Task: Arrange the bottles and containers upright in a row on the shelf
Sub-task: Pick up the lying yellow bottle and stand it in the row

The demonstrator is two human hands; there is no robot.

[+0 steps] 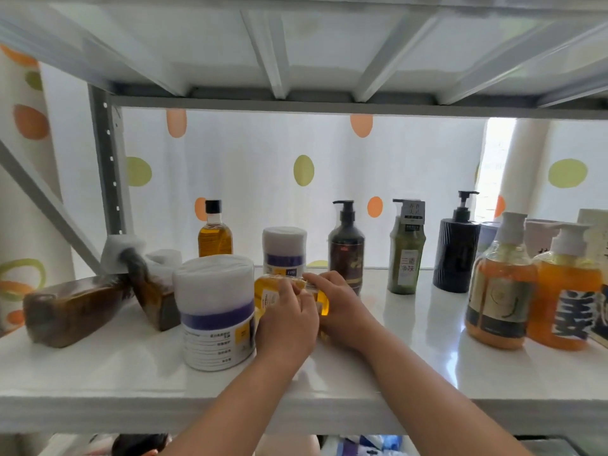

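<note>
So, the small yellow bottle (268, 292) is gripped by both hands mid-shelf, just in front of a smaller white tub (284, 250). The left hand (286, 327) is wrapped round its labelled side, and the right hand (343, 312) is curled over the other side, where clear glossy yellow shows at the edge. Most of it is hidden by fingers, so its tilt can't really be told.

Just beside the left hand, a big matte white tub (215, 311) with a purple band is stood upright on the shiny white shelf (411, 357). Further left, one brown bottle (72, 311) is laid flat and another brown one (151, 287) is leaned over. An amber round-shouldered bottle (215, 235) is stood upright at the back.
</note>
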